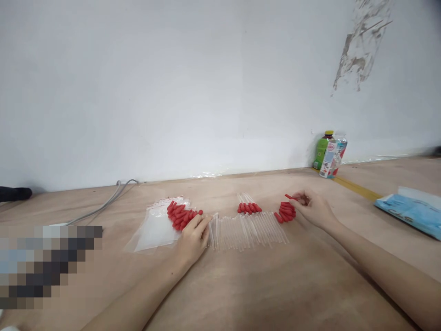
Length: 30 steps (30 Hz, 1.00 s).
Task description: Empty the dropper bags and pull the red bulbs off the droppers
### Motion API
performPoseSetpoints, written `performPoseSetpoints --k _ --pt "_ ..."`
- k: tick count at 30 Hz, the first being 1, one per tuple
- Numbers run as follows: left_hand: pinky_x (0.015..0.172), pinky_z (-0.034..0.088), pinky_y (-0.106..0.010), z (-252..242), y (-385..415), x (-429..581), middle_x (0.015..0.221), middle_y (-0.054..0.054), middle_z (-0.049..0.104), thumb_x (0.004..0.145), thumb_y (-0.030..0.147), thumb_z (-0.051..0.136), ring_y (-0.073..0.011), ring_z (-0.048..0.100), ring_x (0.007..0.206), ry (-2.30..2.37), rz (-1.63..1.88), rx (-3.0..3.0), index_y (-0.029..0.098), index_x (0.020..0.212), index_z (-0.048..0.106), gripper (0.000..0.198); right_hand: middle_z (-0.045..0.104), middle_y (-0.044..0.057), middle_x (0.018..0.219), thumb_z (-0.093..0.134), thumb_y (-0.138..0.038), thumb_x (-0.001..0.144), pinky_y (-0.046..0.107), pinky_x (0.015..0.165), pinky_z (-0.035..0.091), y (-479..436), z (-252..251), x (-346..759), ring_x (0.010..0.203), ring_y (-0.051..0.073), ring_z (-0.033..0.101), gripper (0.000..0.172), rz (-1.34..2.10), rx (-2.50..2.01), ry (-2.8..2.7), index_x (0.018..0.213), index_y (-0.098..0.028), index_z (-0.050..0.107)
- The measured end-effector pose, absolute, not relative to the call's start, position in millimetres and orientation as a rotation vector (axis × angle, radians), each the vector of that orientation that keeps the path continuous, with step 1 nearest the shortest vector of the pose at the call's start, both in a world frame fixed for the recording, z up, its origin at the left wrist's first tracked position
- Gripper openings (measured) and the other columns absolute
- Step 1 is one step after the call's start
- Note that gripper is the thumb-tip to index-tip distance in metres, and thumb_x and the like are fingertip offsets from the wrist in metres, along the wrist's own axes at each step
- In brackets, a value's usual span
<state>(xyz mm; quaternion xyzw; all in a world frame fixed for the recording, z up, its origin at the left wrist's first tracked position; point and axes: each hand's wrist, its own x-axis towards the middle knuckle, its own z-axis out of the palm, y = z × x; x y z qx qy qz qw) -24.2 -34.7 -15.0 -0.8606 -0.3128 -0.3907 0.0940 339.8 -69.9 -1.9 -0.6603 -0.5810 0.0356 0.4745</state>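
My right hand [312, 208] pinches a red rubber bulb [290, 197] just above a small group of red rubber bulbs [286, 212] at the right. Closed fingers of my left hand [195, 234] rest between the red bulb pile [179, 215] and a row of thin clear tubes [248, 231]; whatever they hold, if anything, is hidden. The pile lies partly on a clear plastic zip bag [156, 227]. Behind the row, several clear tubes with red bulbs fitted on their ends [249, 208] lie side by side.
A green bottle with a yellow cap [321, 151] and a printed carton-like pack [333, 158] stand by the wall. A blue packet [411, 211] lies at the right. Grey cables [112, 200] run along the left, near a dark object [15, 193].
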Motion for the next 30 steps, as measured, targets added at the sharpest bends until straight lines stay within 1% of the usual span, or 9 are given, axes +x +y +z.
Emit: performPoseSetpoints --k 3,6,11,14,17,19,21,24,30 --pt "0.067 0.049 -0.026 -14 -40 -20 0.086 -0.006 0.055 0.085 0.014 0.04 -0.0141 0.055 0.075 -0.903 -1.151 -2.585 0.016 0.108 0.053 0.027 0.062 0.003 0.062 0.053 -0.04 0.072 0.026 0.049 0.04 -73 0 337 0.052 0.014 0.052 0.026 0.146 -1.64 -1.524 0.076 -0.016 0.061" --pt "0.07 0.05 -0.027 -10 -50 -16 0.093 -0.008 0.057 0.084 0.021 0.046 -0.0157 0.057 0.08 -0.858 -1.136 -2.643 0.015 0.11 0.053 0.028 0.064 0.003 0.067 0.052 -0.041 0.073 0.027 0.051 0.039 -75 0 336 0.052 0.014 0.05 0.026 0.073 -1.673 -1.576 0.076 -0.018 0.065" --pt "0.08 0.047 -0.038 -1 -60 -18 0.096 -0.01 0.058 0.08 0.029 0.052 -0.0214 0.054 0.089 -0.804 -1.056 -2.701 0.016 0.108 0.055 0.03 0.066 0.004 0.074 0.052 -0.041 0.074 0.03 0.063 0.042 -72 -4 340 0.068 0.018 0.055 0.026 -0.068 -1.619 -1.709 0.074 -0.02 0.068" --pt "0.082 0.045 -0.041 0 -60 -24 0.101 -0.011 0.057 0.078 0.032 0.055 -0.0237 0.052 0.095 -0.817 -1.009 -2.705 0.017 0.108 0.056 0.034 0.064 0.006 0.077 0.051 -0.042 0.074 0.03 0.064 0.041 -71 -4 342 0.073 0.02 0.055 0.027 -0.163 -1.619 -1.693 0.074 -0.021 0.068" --pt "0.085 0.044 -0.042 -1 -58 -28 0.103 -0.01 0.057 0.079 0.032 0.054 -0.0239 0.05 0.099 -0.859 -0.998 -2.721 0.018 0.11 0.056 0.034 0.063 0.005 0.076 0.049 -0.043 0.076 0.029 0.057 0.039 -72 -2 339 0.066 0.018 0.055 0.03 -0.226 -1.682 -1.546 0.073 -0.019 0.067" --pt "0.087 0.043 -0.042 -2 -57 -28 0.104 -0.01 0.056 0.08 0.031 0.054 -0.0235 0.05 0.1 -0.892 -1.0 -2.739 0.018 0.11 0.056 0.033 0.063 0.005 0.076 0.047 -0.041 0.077 0.028 0.057 0.039 -71 2 333 0.062 0.016 0.054 0.03 -0.242 -1.69 -1.517 0.071 -0.018 0.066" --pt "0.087 0.043 -0.042 -3 -56 -28 0.105 -0.01 0.056 0.08 0.03 0.053 -0.0231 0.049 0.1 -0.911 -1.01 -2.748 0.018 0.109 0.056 0.032 0.064 0.005 0.077 0.046 -0.038 0.078 0.028 0.061 0.039 -69 8 323 0.067 0.017 0.055 0.029 -0.253 -1.706 -1.59 0.072 -0.018 0.066" --pt "0.088 0.042 -0.042 -4 -54 -28 0.105 -0.009 0.055 0.083 0.028 0.05 -0.0224 0.049 0.101 -0.912 -1.031 -2.745 0.019 0.109 0.056 0.028 0.066 0.005 0.08 0.045 -0.034 0.078 0.03 0.069 0.038 -62 19 299 0.078 0.019 0.057 0.026 -0.254 -1.876 -1.773 0.076 -0.02 0.067" --pt "0.087 0.041 -0.04 -5 -55 -29 0.104 -0.009 0.054 0.085 0.025 0.046 -0.0218 0.048 0.101 -0.924 -1.017 -2.754 0.018 0.107 0.056 0.025 0.067 0.007 0.072 0.045 -0.04 0.077 0.031 0.063 0.036 -38 29 254 0.074 0.022 0.059 0.032 -0.136 -2.067 -1.815 0.066 -0.02 0.066"
